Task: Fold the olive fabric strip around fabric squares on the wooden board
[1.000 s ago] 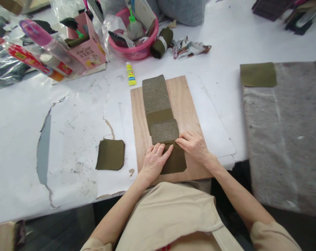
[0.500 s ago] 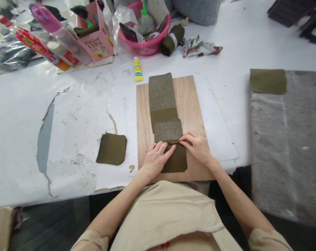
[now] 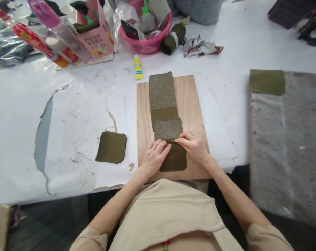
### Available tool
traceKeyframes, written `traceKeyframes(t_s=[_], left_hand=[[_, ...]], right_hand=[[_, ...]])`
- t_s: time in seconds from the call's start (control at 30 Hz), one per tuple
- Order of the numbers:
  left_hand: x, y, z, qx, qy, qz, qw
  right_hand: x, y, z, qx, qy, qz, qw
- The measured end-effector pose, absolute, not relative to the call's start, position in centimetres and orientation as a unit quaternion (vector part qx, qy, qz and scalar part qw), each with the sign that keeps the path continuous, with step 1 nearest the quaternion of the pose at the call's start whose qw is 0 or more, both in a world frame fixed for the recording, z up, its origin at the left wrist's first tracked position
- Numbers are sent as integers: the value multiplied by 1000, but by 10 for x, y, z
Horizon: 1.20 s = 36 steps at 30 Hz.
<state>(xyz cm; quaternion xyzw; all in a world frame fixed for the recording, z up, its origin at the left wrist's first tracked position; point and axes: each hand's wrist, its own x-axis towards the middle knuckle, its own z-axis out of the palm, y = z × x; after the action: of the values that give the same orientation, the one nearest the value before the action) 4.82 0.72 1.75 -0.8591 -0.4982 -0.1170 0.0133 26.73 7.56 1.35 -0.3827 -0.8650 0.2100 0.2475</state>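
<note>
On a wooden board (image 3: 194, 104) lies a dark olive fabric piece (image 3: 175, 158) with a textured grey-brown piece (image 3: 168, 129) along its upper end. My left hand (image 3: 154, 157) lies flat at the left of the seam between them, its fingers stretched out and pressing down. The fingers of my right hand (image 3: 193, 144) are pinched at the seam's right part, on the narrow edge of the olive fabric; the fingertips hide part of it. Beyond is a longer textured strip (image 3: 161, 90) with a plain olive band (image 3: 164, 113).
Left of the board lies a stack of olive fabric pieces (image 3: 111, 147). A yellow glue tube (image 3: 138, 68), a pink basin (image 3: 147, 47) and a rolled olive cloth (image 3: 170, 42) are behind it. To the right hangs grey felt-like material (image 3: 288, 139) bearing an olive patch (image 3: 267, 82).
My right fingertips have moved slightly left along the seam, closer to the left hand. My left thumb has drawn back a little leftward. The raised edge now looks flatter.
</note>
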Motion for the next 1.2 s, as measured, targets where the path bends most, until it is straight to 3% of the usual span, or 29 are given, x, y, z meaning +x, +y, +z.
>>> traceKeyframes(t_s=[0.4, 1.2], left_hand=[[39, 19, 19, -883, -466, -56, -6], [35, 25, 9, -877, -472, -86, -20]], right_hand=[[268, 75, 14, -369, -879, 188, 236], [269, 77, 8, -380, -869, 199, 247]])
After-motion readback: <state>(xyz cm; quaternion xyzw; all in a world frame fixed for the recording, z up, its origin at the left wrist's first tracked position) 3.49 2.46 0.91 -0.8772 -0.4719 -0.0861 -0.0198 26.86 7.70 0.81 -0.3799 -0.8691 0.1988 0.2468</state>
